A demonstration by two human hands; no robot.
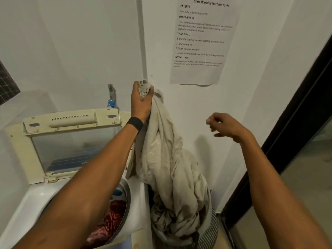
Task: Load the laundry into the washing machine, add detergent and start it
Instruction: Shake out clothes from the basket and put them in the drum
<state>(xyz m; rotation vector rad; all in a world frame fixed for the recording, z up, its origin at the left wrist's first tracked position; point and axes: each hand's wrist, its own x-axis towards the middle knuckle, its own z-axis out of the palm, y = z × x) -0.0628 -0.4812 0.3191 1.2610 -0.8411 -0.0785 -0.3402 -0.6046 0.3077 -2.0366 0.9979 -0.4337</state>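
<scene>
Laundry basket stands right of washing machine.

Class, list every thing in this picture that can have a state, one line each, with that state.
Washing machine lid: raised open.
Drum: holds red laundry.
Laundry basket: holds clothes.
Cream cloth: lifted, hanging, lower end in the basket.
Left hand: grips the cloth's top.
Right hand: loosely curled, empty.
</scene>
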